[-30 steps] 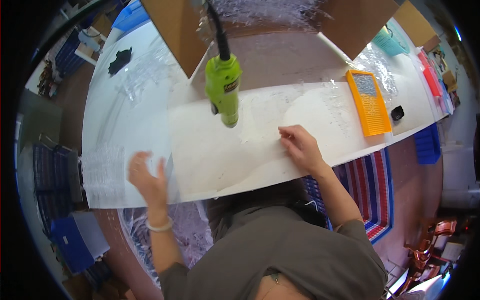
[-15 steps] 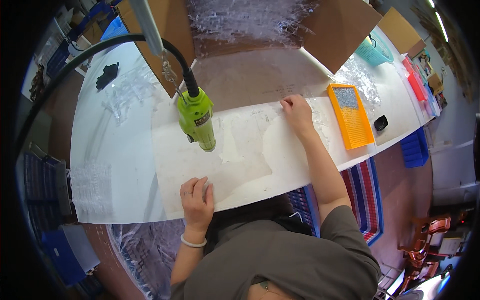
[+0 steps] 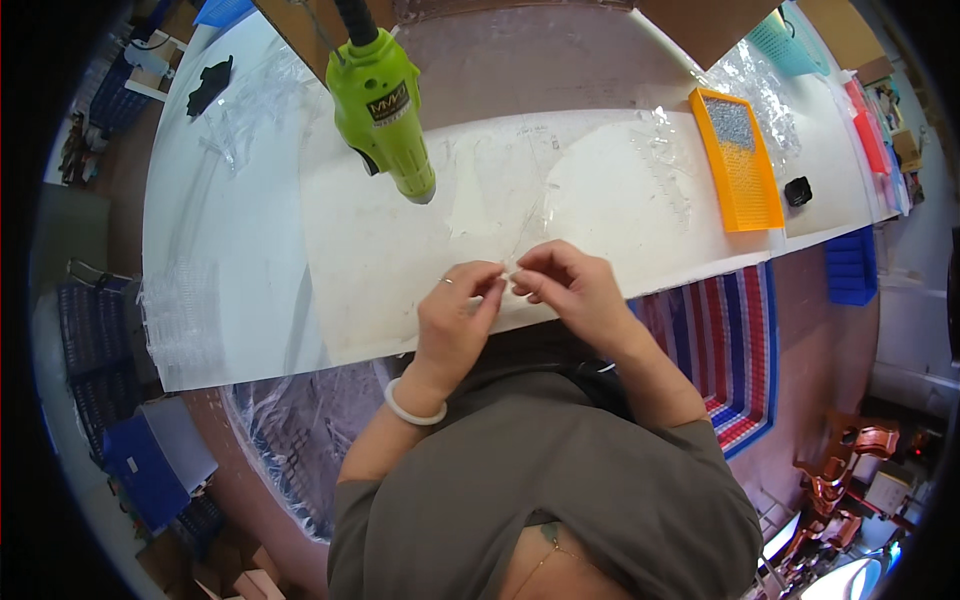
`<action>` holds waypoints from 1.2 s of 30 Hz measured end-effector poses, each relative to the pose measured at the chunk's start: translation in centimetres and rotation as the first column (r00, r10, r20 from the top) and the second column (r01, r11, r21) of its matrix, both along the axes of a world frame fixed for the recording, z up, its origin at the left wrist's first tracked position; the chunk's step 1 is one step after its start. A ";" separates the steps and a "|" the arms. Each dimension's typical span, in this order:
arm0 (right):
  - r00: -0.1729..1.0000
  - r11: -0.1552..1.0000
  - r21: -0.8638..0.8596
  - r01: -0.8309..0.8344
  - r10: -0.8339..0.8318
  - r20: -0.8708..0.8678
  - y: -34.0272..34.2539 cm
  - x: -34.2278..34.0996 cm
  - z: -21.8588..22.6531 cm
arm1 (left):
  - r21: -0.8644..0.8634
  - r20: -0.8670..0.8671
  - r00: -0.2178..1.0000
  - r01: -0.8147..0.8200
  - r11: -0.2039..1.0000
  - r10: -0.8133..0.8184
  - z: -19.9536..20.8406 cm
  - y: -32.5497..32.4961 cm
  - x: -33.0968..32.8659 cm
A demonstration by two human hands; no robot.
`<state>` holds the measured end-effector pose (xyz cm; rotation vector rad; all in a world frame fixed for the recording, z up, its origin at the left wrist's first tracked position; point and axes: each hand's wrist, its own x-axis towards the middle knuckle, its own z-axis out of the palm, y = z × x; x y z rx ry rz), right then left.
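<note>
Spanning the work area, the counter (image 3: 240,275) supports the items in reach. At its far side stands the open cardboard box (image 3: 705,25), side flaps spread, presumably for clear access. To my right, the orange tray (image 3: 756,221) lies flat; its raised walls probably keep the small grey contents (image 3: 728,125) from scattering. The green power tool (image 3: 385,115) hangs nose-down ahead of my left hand (image 3: 450,312), likely suspended to leave both hands free. My left and right hand (image 3: 578,292) meet at the fingertips near the front edge, apparently pinching a tiny pale piece (image 3: 508,272); its exact form I cannot tell.
</note>
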<state>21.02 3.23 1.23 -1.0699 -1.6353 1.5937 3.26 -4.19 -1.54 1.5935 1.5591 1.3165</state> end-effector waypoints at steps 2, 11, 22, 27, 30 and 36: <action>0.992 0.991 0.110 0.079 -0.089 0.090 1.3 1.3 -0.6 | -0.207 0.150 0.982 -0.084 0.975 0.117 0.1 -0.5 -1.4; 0.929 0.797 0.603 -0.031 -0.201 0.312 2.3 1.1 -3.5 | -0.096 -0.121 0.993 -0.015 0.995 0.003 0.0 0.5 -7.1; 0.944 0.707 0.707 -0.013 -0.225 0.242 0.9 0.9 -4.6 | 0.176 -0.471 0.753 -0.430 0.885 0.460 -1.6 10.9 -20.0; 0.943 0.734 0.679 0.014 -0.236 0.236 1.0 0.3 -4.9 | 0.116 -0.672 0.564 -0.559 0.821 0.479 -3.1 15.7 -25.0; 0.940 0.730 0.683 0.010 -0.239 0.242 0.5 0.7 -4.6 | 0.073 -0.601 0.611 -0.600 0.797 0.515 -3.2 14.3 -26.2; 0.936 0.766 0.643 0.012 -0.235 0.262 0.3 1.0 -3.9 | 0.115 -0.518 0.637 -0.609 0.785 0.570 0.0 4.5 -24.4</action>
